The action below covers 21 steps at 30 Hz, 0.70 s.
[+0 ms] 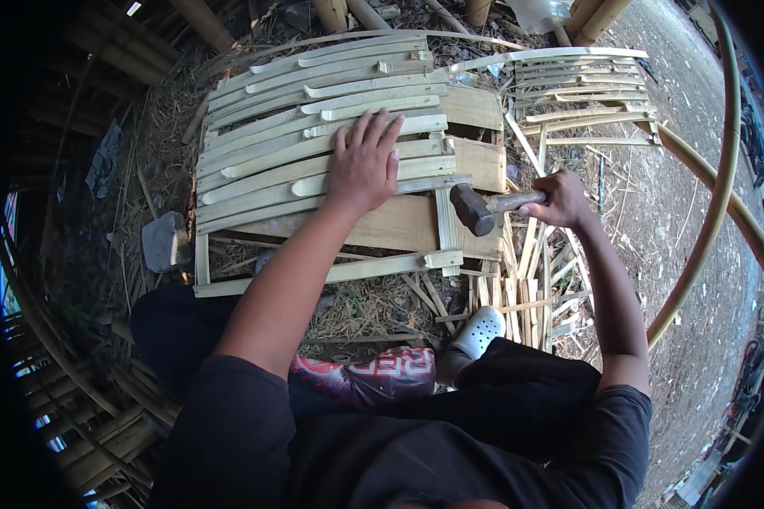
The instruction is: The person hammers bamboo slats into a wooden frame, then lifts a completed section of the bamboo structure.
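In front of me lies a panel of pale bamboo slats (263,182), set side by side across wooden boards (475,161). My left hand (367,161) rests flat on the slats, palm down with fingers extended. My right hand (560,199) grips the wooden handle of a hammer (475,210) with a dark, blocky head. The hammer head hangs over the panel's right edge, beside an upright strip (446,231) that meets the slat ends. One slat (382,268) at the near side sits apart from the others, with a gap between.
A second, smaller slatted panel (581,81) lies at the back right. Loose bamboo strips (526,297) are piled right of the boards, near my clog (482,331). A grey stone block (166,242) sits at the left. Long bamboo poles (713,212) stretch along the right side.
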Tool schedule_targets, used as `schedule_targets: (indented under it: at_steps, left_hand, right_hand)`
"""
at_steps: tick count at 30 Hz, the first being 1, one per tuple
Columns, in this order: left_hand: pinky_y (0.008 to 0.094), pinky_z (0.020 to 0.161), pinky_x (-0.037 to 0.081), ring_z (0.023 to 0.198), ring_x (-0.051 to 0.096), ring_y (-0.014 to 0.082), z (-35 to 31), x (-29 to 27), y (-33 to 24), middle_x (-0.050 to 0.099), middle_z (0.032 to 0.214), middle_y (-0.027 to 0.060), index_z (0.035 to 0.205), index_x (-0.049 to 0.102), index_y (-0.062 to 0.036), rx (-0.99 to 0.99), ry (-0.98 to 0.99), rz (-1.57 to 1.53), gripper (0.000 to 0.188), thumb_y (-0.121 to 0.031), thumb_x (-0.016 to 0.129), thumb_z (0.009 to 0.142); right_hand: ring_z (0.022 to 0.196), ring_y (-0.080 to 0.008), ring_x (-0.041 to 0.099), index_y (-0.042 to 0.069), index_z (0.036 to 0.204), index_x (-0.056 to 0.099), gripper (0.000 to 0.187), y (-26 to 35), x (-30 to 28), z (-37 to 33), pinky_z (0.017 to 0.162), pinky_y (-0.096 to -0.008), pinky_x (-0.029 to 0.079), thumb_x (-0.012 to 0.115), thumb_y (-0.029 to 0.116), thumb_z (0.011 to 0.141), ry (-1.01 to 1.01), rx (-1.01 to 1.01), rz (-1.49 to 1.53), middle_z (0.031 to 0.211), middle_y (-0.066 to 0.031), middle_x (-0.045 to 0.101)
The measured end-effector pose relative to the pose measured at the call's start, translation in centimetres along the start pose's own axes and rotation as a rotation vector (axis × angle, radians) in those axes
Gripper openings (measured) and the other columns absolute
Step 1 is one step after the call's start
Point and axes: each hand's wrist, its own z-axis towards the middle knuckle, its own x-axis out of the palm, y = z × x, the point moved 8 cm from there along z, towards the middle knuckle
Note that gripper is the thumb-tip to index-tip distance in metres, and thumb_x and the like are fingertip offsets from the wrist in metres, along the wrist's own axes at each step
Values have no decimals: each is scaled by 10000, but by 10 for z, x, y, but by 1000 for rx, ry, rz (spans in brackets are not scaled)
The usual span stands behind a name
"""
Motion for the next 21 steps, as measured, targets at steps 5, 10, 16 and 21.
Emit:
schedule_targets:
  at_steps: [5, 10, 16, 21]
  left_hand:
    - [523, 1203, 255, 1484, 363, 305, -1, 0, -1, 437, 1582, 114, 1571, 403, -148, 0, -4, -7, 569, -242, 456, 1012]
    - [553, 1199, 240, 1491, 344, 315, -4, 2, 9, 410, 1609, 107, 1574, 404, -172, -3, -17, -21, 580, -299, 458, 1011]
    - [528, 1199, 264, 1490, 358, 302, -4, 0, 5, 428, 1594, 110, 1576, 404, -163, -24, -23, -48, 577, -279, 466, 1015]
    - [533, 1212, 243, 1512, 331, 294, -5, 0, 12, 392, 1624, 98, 1591, 381, -176, -64, 25, -45, 582, -303, 453, 1027]
  right_hand:
    - [447, -289, 539, 55, 568, 628, 846, -6, 14, 3, 472, -446, 430, 562, 857, 830, 78, 120, 63, 454, -88, 482]
    - [435, -111, 374, 105, 573, 511, 712, 32, -2, -18, 419, -357, 286, 544, 689, 978, 161, 551, 635, 496, 25, 423]
    - [457, -39, 390, 69, 823, 574, 362, 151, -121, -21, 408, -236, 282, 734, 354, 978, -85, 578, 965, 596, 66, 443]
    - [468, -41, 418, 69, 911, 604, 208, 217, -145, -48, 424, -232, 312, 717, 234, 968, -205, 831, 989, 639, 36, 516]
